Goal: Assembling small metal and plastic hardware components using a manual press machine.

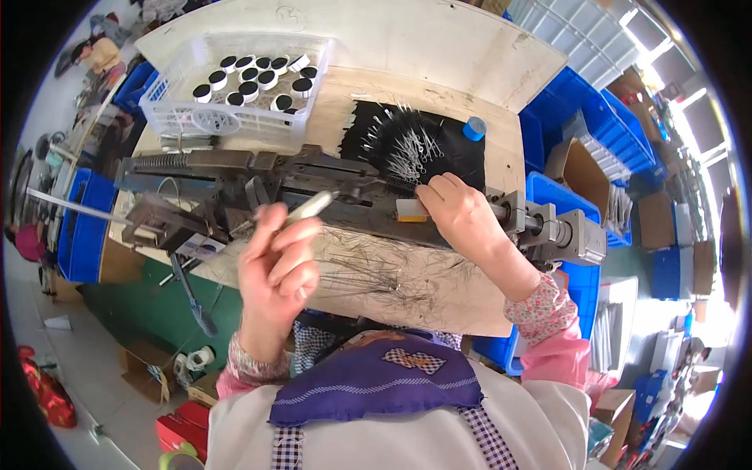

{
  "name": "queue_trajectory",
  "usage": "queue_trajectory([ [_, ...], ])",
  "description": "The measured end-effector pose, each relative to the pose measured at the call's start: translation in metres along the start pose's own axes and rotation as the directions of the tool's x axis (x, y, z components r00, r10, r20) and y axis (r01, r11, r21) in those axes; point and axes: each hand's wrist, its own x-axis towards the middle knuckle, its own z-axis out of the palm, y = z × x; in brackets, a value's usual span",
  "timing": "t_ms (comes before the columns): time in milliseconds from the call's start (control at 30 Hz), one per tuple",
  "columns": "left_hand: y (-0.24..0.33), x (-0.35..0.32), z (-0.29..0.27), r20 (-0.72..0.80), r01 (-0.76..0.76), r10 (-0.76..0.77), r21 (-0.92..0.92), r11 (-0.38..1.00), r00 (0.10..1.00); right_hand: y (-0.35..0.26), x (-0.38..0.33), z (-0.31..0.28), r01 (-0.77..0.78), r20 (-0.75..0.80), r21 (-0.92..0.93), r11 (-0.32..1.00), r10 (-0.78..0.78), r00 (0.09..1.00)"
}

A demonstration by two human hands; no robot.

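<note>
My left hand [278, 258] is raised in front of a long dark metal bench machine [305, 176]. Its fingers are curled, with a slim pale piece with a pointed tip [312, 206] between them; its kind I cannot make out. My right hand [462, 211] is closed at the machine's right part, thumb and fingertips together. A thin dark ridged rod [398, 185] runs up to those fingertips, but what they pinch is hidden. Just below them sits a white and yellow block [412, 211]. Behind the machine, many looped metal wire pieces [413, 153] lie on a black cloth [356, 129].
A clear plastic crate [319, 90] with several white, black-topped round pieces stands at the back left. A blue round lid [474, 128] rests on the cloth's right corner. Loose dark bristles [384, 278] litter the near tabletop. Blue bins [564, 110] stand at the right.
</note>
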Motion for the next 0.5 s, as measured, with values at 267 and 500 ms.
queue_trajectory([
  [267, -0.001, -0.037, -0.025, 0.098, -0.097, -0.004, 0.978, -0.184, 0.995, 0.073, 0.059, -0.021, -0.713, 0.394, 0.398, 0.577, 0.595, 0.701],
  [500, -0.058, 0.126, -0.069, -0.034, -0.005, -0.08, 0.895, -0.446, 0.996, 0.1, 0.073, -0.005, -0.632, 0.418, 0.256, 0.731, 0.506, 0.754],
])
